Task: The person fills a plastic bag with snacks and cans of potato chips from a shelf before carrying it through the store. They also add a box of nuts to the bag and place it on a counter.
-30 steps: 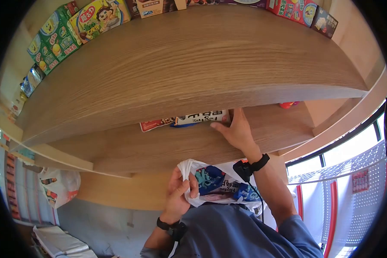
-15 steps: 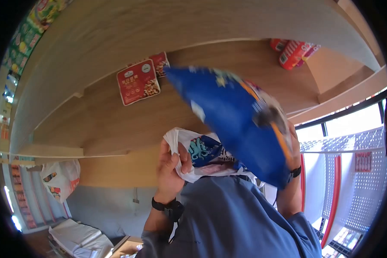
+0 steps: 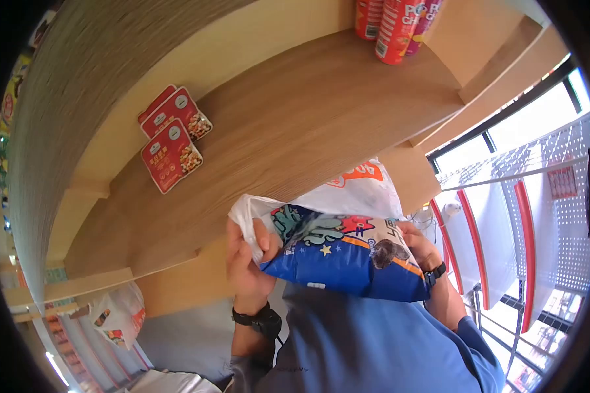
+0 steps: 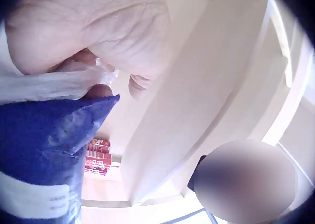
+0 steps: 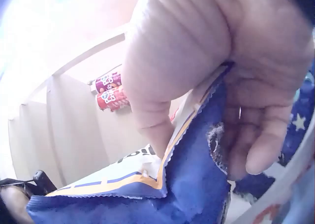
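Note:
My left hand (image 3: 248, 265) grips the bunched rim of a white plastic shopping bag (image 3: 373, 193) with orange print. In the left wrist view, its fingers curl around the thin white plastic, and a corner of the blue snack bag (image 4: 44, 135) points up beside them. My right hand (image 3: 418, 245) pinches the other end of that snack bag, thumb on one face and fingers on the other, as the right wrist view shows at its crimped edge (image 5: 167, 175). The snack bag lies across the shopping bag's mouth. Another blue packet (image 3: 285, 219) shows inside.
Red nut packets (image 3: 172, 157) lie on the wooden shelf (image 3: 275, 118) ahead. Red and purple cans (image 3: 394, 29) stand at its far right end. A second white bag (image 3: 121, 314) hangs at lower left. The upper shelf's edge (image 3: 105, 98) curves over the left side.
My right hand took the blue snack bag off the shelf and brought it down to the shopping bag's mouth. My left hand kept its grip on the rim. The view has tilted and turned.

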### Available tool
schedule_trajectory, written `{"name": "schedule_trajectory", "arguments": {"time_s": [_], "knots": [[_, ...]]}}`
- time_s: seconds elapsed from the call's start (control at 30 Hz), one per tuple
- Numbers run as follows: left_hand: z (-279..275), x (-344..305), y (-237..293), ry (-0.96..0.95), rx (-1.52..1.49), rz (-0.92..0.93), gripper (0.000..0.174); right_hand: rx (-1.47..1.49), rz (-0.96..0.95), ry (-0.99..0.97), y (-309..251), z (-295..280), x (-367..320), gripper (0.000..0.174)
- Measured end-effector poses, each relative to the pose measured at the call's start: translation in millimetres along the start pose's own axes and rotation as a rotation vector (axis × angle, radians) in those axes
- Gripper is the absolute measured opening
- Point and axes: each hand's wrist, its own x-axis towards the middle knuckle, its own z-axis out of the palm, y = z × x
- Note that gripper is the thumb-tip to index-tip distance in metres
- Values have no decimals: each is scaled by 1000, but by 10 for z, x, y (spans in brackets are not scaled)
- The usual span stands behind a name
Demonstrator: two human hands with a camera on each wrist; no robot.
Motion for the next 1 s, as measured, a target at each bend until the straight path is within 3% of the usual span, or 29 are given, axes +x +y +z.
{"name": "schedule_trajectory", "arguments": {"time_s": [0.03,0.1,0.17,0.27,0.3,0.37,0.5,0.57,0.6,0.63,0.7,0.73,0.83,0.9,0.97,1.0], "knots": [[-5,7,6,38,1,20,68,7,-5,5,16,-56,-3,55],[27,-44,36,59,10,37,68,-13,-132,198,50,-199,25,51],[0,-88,85,56,9,-6,71,-141,-160,152,-352,17,23,43],[-53,-132,51,29,-2,-22,74,-508,-328,396,-491,-12,83,32],[-89,-141,39,35,-3,-19,74,-511,-323,390,-538,35,91,32],[-150,-143,8,-186,9,-18,60,-716,-483,480,-669,246,90,33],[-75,-141,-22,-223,-7,-51,65,-801,-512,518,-481,676,211,37],[-7,-137,-26,-156,19,-105,86,-1025,-652,499,-294,732,385,37],[-10,-133,-27,-161,20,-109,86,-1038,-659,507,-206,750,491,37],[-14,-138,-32,-146,38,-111,87,-927,-482,486,-187,795,537,38],[-36,-138,-35,-152,57,-125,88,-986,-424,437,-97,715,688,39],[-57,-159,-29,-92,89,-116,89,-1169,-399,448,-56,648,743,40],[-154,-139,43,-50,153,-102,86,-1179,-491,521,-40,630,767,41],[-210,-121,82,8,193,0,82,-1199,-461,587,-140,615,733,35],[-231,-124,108,52,220,0,74,-1245,-753,659,-232,566,740,27],[-277,-128,106,57,276,37,69,-1257,-775,721,-323,635,703,21]]}}
